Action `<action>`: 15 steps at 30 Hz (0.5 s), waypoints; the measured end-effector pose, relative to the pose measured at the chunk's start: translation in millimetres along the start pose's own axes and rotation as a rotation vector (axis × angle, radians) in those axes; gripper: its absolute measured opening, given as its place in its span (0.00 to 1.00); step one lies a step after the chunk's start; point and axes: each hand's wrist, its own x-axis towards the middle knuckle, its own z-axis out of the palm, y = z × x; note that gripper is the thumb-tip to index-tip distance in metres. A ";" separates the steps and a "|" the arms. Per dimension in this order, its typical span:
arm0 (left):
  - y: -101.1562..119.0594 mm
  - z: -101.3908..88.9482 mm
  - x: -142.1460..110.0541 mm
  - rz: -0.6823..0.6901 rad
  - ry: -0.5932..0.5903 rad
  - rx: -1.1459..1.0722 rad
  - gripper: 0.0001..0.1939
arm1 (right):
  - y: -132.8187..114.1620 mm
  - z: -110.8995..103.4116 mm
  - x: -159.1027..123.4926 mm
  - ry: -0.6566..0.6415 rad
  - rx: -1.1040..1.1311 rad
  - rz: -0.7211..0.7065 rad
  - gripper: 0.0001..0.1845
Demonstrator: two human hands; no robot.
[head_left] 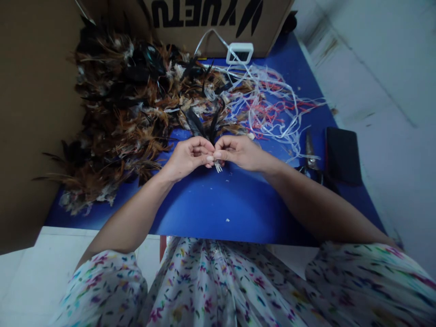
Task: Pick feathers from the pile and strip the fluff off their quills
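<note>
Over the middle of the blue table, my left hand and my right hand meet with thumbs and fingertips pinched together. Between them is a small bunch of dark feathers, its black tips spreading away from me. The pale quill ends stick out below my fingers, toward me. Both hands are closed on the bunch near its base; my fingers hide the part they grip. Just beyond lies a large pile of brown and black feathers.
White and red strings lie tangled at the back right of the blue table. Behind them stands a small white digital display before a cardboard box. Scissors and a black phone-like slab lie at right.
</note>
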 end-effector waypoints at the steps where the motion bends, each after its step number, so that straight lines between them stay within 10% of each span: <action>1: -0.1 0.1 0.1 -0.001 -0.002 -0.005 0.21 | -0.3 0.0 -0.3 -0.003 0.007 0.007 0.21; 15: -5.5 -0.3 1.4 0.010 -0.001 -0.016 0.22 | -4.3 3.5 -1.6 -0.023 0.080 0.081 0.21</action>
